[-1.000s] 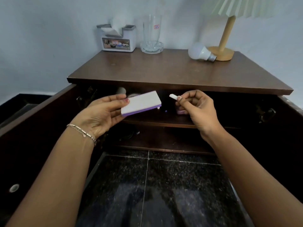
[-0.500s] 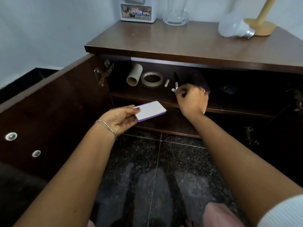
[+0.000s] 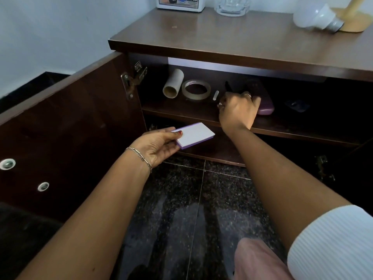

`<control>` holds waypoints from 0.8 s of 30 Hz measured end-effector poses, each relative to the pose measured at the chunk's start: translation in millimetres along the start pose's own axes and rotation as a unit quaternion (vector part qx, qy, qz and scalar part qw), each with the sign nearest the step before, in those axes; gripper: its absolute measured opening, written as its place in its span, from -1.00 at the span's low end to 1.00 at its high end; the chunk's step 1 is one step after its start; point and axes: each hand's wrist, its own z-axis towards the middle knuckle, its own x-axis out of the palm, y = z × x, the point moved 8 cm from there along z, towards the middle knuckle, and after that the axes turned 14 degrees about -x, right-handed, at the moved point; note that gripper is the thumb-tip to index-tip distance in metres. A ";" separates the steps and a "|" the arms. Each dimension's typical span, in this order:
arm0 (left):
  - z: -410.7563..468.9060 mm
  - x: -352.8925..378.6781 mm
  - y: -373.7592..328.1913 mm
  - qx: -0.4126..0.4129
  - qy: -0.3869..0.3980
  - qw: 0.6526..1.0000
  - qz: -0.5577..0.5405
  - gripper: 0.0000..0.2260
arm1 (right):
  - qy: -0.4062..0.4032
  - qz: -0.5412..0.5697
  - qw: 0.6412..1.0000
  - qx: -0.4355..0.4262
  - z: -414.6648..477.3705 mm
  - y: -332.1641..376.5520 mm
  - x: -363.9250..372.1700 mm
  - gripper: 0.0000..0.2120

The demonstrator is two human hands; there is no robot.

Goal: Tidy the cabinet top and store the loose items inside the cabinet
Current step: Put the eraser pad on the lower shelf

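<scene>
My left hand (image 3: 159, 145) holds a flat white pad with a purple edge (image 3: 194, 134) by one end, in front of the open cabinet's lower compartment. On the upper shelf (image 3: 181, 111), my right hand (image 3: 238, 112) rests with curled fingers that pinch a small white piece (image 3: 220, 104) at the fingertips. Another short white stick (image 3: 216, 95) lies on the shelf just left of that hand. The brown cabinet top (image 3: 232, 37) carries a loose white light bulb (image 3: 314, 16).
A cardboard tube (image 3: 173, 83), a tape roll (image 3: 196, 90), a purple case (image 3: 266, 107) and a dark flat object (image 3: 296, 106) lie on the shelf. A tissue box (image 3: 180, 3), a glass (image 3: 232, 7) and a lamp base (image 3: 353, 23) stand on top. The left door (image 3: 70, 128) hangs open.
My view dropped and moved closer. My right hand carried the small white piece from in front of the cabinet onto the shelf. My left hand lowered the pad slightly.
</scene>
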 end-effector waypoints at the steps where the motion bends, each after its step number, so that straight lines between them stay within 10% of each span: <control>1: 1.2 1.8 1.1 -0.003 0.003 1.000 -0.002 -0.85 | 0.002 -0.001 1.000 0.001 0.0 -0.7 0.4 -0.84; 9: 14.5 12.1 18.4 -0.022 0.011 1.000 0.002 -0.85 | -0.084 0.166 0.978 0.097 -35.9 -26.9 -7.1 -0.90; 13: 26.7 11.7 36.4 -0.048 0.001 0.999 0.017 -0.85 | -0.112 0.290 0.941 0.137 -80.6 -32.5 -16.0 -0.58; 17: 43.0 11.3 57.8 -0.070 -0.030 0.997 0.006 -0.84 | 0.022 0.351 0.896 0.271 -139.0 -40.0 30.3 -0.57; 22: 63.3 15.7 76.6 -0.044 -0.084 0.995 -0.013 -0.69 | 0.263 0.602 0.604 0.450 -199.7 1.5 102.1 -0.65; 24: 69.3 20.2 82.3 -0.035 -0.092 0.995 -0.014 -0.72 | 0.262 0.658 0.541 0.454 -198.2 18.3 106.9 -0.67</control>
